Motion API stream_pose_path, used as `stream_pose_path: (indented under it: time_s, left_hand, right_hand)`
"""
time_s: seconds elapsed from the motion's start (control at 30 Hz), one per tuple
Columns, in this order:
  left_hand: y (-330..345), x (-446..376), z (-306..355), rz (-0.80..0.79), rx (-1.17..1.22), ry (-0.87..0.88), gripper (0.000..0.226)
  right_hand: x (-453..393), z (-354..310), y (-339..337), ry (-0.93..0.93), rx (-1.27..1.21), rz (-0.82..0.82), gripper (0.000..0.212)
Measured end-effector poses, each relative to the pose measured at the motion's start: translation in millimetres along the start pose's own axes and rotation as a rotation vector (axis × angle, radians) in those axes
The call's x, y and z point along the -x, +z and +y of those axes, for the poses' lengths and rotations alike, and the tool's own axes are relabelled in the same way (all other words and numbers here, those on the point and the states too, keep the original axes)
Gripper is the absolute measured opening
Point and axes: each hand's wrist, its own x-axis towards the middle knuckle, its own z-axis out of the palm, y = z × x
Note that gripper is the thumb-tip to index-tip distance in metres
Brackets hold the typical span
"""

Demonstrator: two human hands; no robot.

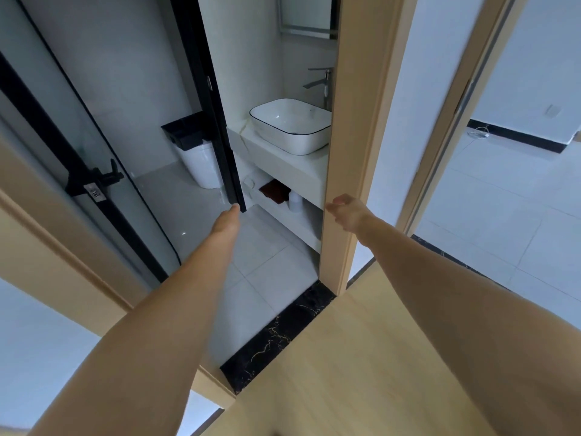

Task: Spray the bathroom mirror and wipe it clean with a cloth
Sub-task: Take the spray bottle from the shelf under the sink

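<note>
I stand at the bathroom doorway. The mirror [306, 14] hangs above the sink at the top, only its lower part visible. On the open shelf under the counter lie a dark red cloth [276, 191] and a white bottle [295, 199], its top hidden. My left hand [227, 220] reaches forward, its fingertips against the lower edge of the black-framed glass door [220, 121]. My right hand [344, 212] is open by the wooden door frame [349, 152], holding nothing.
A white basin [292, 125] with a grey tap [322, 81] sits on the pale counter [301, 166]. A white toilet [202, 165] stands behind the glass door. A black marble threshold [276, 338] crosses the floor. Another doorway opens at the right.
</note>
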Motion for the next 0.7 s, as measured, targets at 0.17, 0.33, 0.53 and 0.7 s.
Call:
stream_pose_path:
  time_s: [0.17, 0.33, 0.53, 0.7]
  left_hand:
    - [-9, -43, 14, -0.029, -0.02, 0.034, 0.058]
    - [-17, -67, 20, -0.038, -0.02, 0.026, 0.058]
    - [-20, -96, 27, -0.03, 0.012, 0.01, 0.059]
    - [-11, -122, 44, -0.024, 0.04, -0.001, 0.061]
  right_hand:
    - [-32, -10, 15, 0.005, -0.058, 0.025, 0.051]
    - [-57, -20, 31, 0.016, -0.063, 0.04, 0.049]
    - [-89, -38, 46, 0.015, -0.02, 0.029, 0.048]
    - [-132, -51, 57, -0.003, -0.032, -0.023, 0.048]
